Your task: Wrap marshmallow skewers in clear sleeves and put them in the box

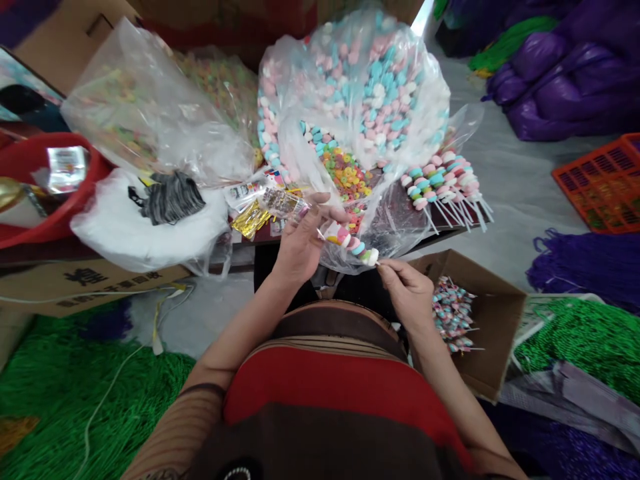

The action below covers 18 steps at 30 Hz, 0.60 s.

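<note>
A candy skewer (357,248) of pink, blue, green and white marshmallow pieces lies slantwise in front of my body. My right hand (411,293) pinches its white stick at the lower right end. At its upper end, my left hand (301,245) grips a clear printed wrapper (284,202) between thumb and fingers. The tip of the skewer is close to the left fingers; whether it sits inside the wrapper I cannot tell. Just beyond the hands, colourful ring candies (346,175) lie in an open plastic bag.
A large bag of marshmallows (385,87) stands behind, with unwrapped skewers (443,179) at its right. Gold twist ties (251,219) and a white bundle (150,233) lie left, near a red basin (95,175). A cardboard box (495,333) at my right holds wrapped skewers (453,313).
</note>
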Available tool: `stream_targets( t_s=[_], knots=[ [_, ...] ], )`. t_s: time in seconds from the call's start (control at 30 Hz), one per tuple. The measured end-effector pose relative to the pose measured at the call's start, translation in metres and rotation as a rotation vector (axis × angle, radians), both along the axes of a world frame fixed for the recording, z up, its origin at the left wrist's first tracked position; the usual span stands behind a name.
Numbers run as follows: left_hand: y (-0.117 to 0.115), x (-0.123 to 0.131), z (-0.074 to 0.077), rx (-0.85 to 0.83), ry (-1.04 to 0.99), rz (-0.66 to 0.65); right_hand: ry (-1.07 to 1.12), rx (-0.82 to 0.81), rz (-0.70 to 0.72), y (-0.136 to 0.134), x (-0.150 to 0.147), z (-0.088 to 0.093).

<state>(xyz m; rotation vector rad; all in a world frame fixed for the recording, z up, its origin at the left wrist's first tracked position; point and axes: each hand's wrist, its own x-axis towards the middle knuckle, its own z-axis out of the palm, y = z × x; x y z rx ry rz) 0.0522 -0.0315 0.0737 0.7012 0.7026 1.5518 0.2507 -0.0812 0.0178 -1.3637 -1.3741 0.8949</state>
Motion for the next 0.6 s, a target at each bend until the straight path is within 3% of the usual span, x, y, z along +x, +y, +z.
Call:
stream_targets(
  t_s=[0.17, 0.37, 0.6],
  knots=[
    [-0.010, 0.023, 0.014, -0.115, 0.030, 0.018, 0.101, 0.035, -0.016, -0.007, -0.009, -0.004],
    [-0.021, 0.040, 0.023, -0.082, 0.060, 0.018, 0.330, -0.081, 0.054, -0.013, -0.018, -0.005],
    [-0.021, 0.039, 0.026, -0.049, 0.104, 0.026, 0.261, -0.025, 0.142, -0.013, -0.010, 0.006]
  ],
)
